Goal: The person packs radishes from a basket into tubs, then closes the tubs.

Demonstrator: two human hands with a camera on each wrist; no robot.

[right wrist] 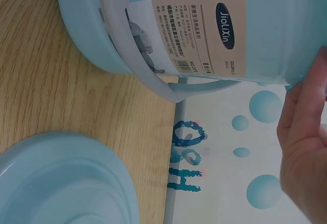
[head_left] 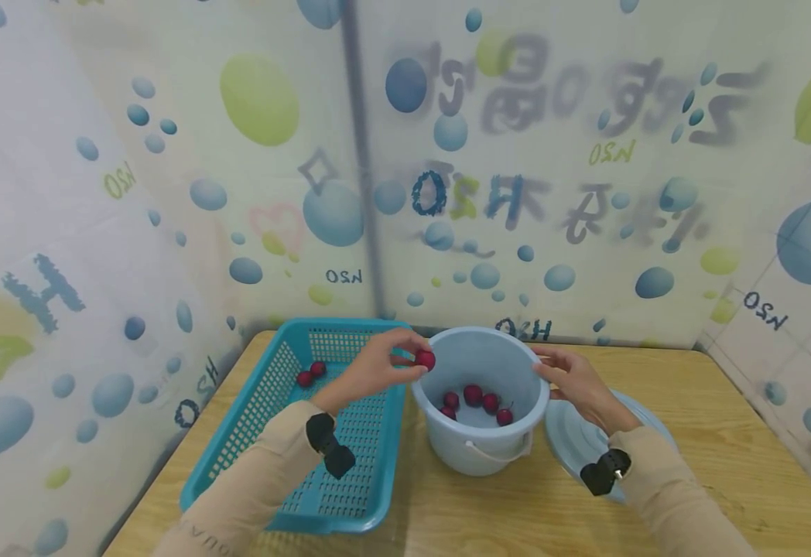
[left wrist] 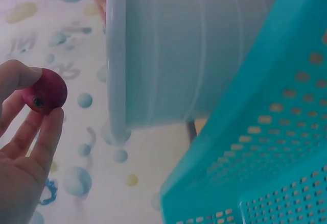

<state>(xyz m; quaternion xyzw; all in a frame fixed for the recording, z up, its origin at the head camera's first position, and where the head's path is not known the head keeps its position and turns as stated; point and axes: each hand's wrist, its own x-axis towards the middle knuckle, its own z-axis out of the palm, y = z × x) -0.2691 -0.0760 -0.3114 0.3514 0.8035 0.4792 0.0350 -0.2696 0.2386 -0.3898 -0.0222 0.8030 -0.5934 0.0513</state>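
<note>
My left hand (head_left: pixel 384 363) pinches a small round dark red fruit (head_left: pixel 425 360), plum-like, between thumb and fingertips at the left rim of a light blue bucket (head_left: pixel 478 456). In the left wrist view a dark stem spot shows on the fruit (left wrist: pixel 47 92). Several more red fruits (head_left: pixel 473 395) lie on the bucket's bottom. On the bucket's right side, my right hand (head_left: pixel 576 379) grips the rim with its fingertips. The right wrist view shows those fingers (right wrist: pixel 306 106) against the rim, above a label (right wrist: pixel 199 38). Left of the bucket, two fruits (head_left: pixel 318 369) sit in a turquoise basket (head_left: pixel 391 464).
A light blue round lid (head_left: pixel 573 437) lies on the wooden table (head_left: pixel 733 456) to the bucket's right, partly under my right forearm. The bucket's pale handle (head_left: pixel 499 455) hangs down in front. A bubble-patterned curtain (head_left: pixel 586 232) closes off the table's back.
</note>
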